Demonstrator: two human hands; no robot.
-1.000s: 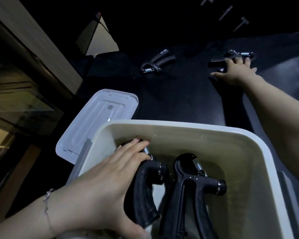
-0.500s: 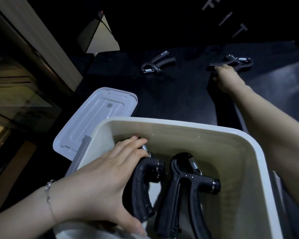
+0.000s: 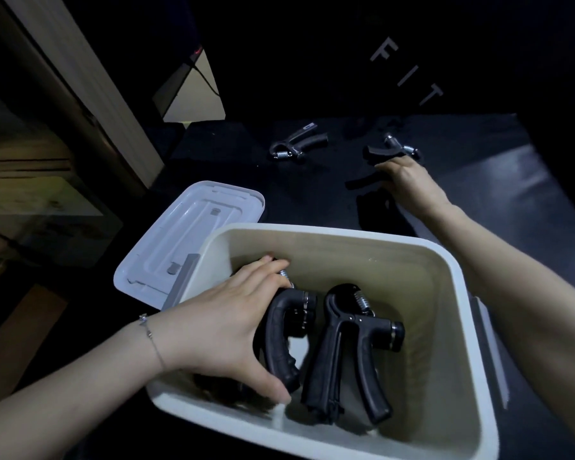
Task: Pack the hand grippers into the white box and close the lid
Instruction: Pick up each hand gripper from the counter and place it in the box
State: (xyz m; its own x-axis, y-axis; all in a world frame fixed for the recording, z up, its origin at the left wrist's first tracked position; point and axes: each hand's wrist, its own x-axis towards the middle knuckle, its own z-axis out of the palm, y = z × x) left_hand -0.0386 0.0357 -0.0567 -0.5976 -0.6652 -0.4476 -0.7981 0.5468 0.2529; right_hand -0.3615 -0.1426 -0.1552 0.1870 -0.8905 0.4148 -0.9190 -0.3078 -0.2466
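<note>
The white box [image 3: 458,293] stands open in front of me with two black hand grippers inside. My left hand [image 3: 219,330] reaches into the box and grips the left one [image 3: 286,340]. A second black gripper [image 3: 349,353] lies to its right on the box floor. My right hand [image 3: 409,184] is stretched out on the dark table, fingers curled round a black hand gripper [image 3: 392,151] lifted off the surface. A grey hand gripper [image 3: 296,144] lies on the table to the left of it. The white lid [image 3: 186,237] lies off the box, at its left.
The dark table surface [image 3: 312,200] runs behind the box. A wooden panel [image 3: 80,94] and shelving stand at the left. A dark wall with white letters [image 3: 409,74] is at the back.
My right hand has closed round the far black gripper and drawn it toward me, off the table. My left hand stays on the gripper in the box.
</note>
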